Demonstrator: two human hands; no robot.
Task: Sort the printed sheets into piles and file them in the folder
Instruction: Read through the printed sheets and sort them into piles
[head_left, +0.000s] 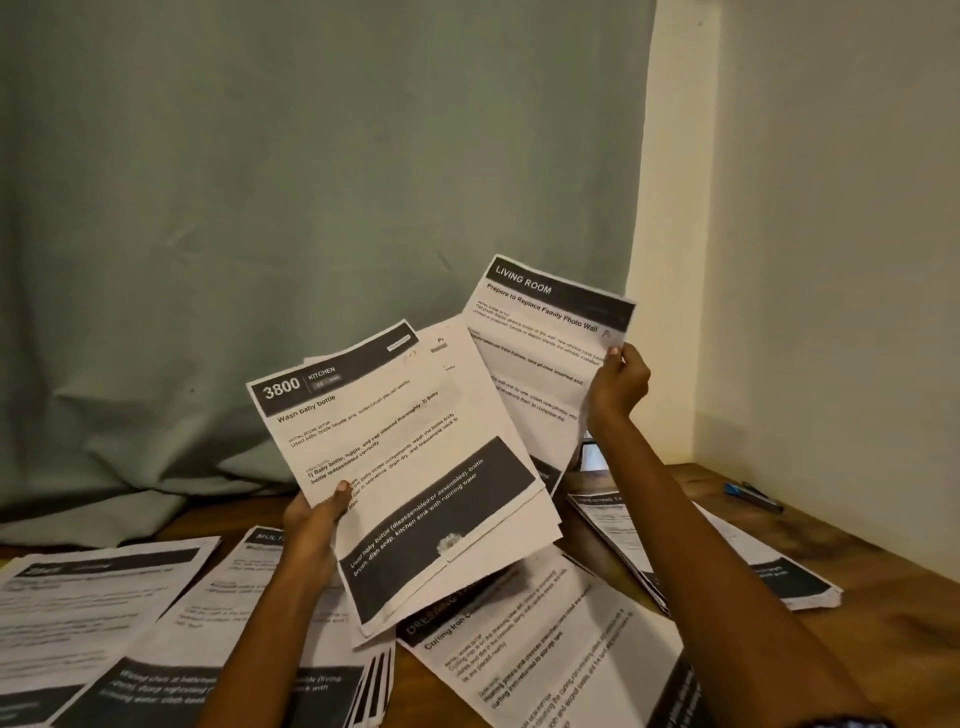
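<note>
Left hand (317, 512) grips a sheaf (410, 467), right hand (618, 382) pinches one sheet (540, 358); mid-sorting, it likely needs dropping onto its matching pile.

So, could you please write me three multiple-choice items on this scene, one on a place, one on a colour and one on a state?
1. Where does the blue pen lie?
A. On the wooden table near the right wall
B. On the curtain
C. In the left hand

2. What colour is the header band of the LIVING ROOM sheet?
A. Red
B. Dark grey
C. Yellow

3. How is the KITCHEN sheet placed?
A. Flat on the table
B. Crumpled into a ball
C. Held up by the left hand

Answers: 1 A, the pen rests on bare wood by the wall; 2 B, the band shows dark with white letters; 3 C, the thumb lies on its lower left edge while the right hand grips the other sheet.
</note>
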